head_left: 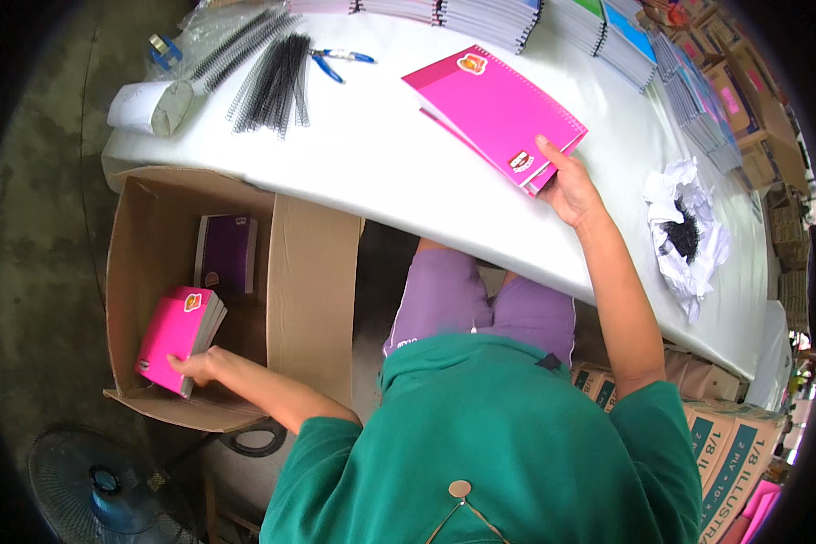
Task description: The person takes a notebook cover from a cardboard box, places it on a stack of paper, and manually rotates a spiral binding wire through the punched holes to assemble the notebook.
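My left hand (pixel 203 364) is closed round the edge of a thick stack of pink notebooks (pixel 174 331), inside the open cardboard box (pixel 313 299) at the left. Beside that stack, a dark purple notebook (pixel 227 254) lies in the box. Over the white table, my right hand (pixel 569 189) grips the lower right corner of a pink notebook cover (pixel 494 109), thumb on top. A row of small punched holes runs along the cover's right edge. A second pink layer shows beneath it; how many sheets lie between cannot be made out.
Black spiral coils (pixel 276 86) and blue-handled pliers (pixel 340 62) lie on the table (pixel 354 154), near a tape roll (pixel 163 52). Bound notebooks (pixel 490 20) line the far edge. Crumpled white paper (pixel 671 186) holds black scraps. A fan (pixel 104 490) stands lower left; cartons (pixel 725 453) sit lower right.
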The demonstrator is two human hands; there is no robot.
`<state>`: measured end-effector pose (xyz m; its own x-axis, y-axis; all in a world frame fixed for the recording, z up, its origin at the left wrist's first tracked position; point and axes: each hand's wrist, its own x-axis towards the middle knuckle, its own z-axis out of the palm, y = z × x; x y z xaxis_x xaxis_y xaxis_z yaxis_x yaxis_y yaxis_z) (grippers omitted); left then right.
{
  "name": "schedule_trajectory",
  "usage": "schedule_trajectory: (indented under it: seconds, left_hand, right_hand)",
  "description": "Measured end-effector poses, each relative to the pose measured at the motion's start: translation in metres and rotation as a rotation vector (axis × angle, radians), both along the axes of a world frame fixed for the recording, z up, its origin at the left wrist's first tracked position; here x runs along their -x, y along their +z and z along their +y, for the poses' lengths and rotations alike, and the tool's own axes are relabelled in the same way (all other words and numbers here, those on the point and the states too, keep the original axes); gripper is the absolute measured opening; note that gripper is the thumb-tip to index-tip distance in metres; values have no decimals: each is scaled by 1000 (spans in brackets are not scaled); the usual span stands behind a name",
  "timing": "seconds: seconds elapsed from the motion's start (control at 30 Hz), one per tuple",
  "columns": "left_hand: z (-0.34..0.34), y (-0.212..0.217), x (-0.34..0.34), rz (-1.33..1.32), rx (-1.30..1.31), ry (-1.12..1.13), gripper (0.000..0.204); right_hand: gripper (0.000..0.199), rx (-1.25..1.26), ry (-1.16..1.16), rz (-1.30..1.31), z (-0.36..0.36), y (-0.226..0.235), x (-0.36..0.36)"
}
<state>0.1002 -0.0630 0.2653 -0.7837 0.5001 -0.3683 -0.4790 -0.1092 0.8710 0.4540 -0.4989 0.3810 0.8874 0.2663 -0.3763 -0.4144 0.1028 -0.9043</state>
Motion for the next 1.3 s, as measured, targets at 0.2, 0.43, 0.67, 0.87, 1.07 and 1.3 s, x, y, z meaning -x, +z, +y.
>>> schedule_trajectory:
  seconds: [0.2,0.43,0.67,0.87,1.07,1.3]
  left_hand:
    - [-79,123,-33,-32,-443,-511,56]
    - [-130,205,-145,-477,-597,-1252,50]
    - [-219,212,-346,-709,-260,-1779,43]
    - [-245,142,-421,-504,-101,-1988,48]
    - [-259,166,-388,-224,6,-2122,65]
    - [-187,176,-348,921,-786,-1813,42]
  right_hand:
    - [43,-7,176,34,7,3,-51]
    - [35,-234,250,91,13,-8,-131]
    - [43,-433,-2,-89,9,-44,-164]
    - [82,-244,13,-433,-32,-6,-98]
    - [85,27,118,-677,-65,-46,-66]
    - [95,326,158,-830,-47,-36,-66]
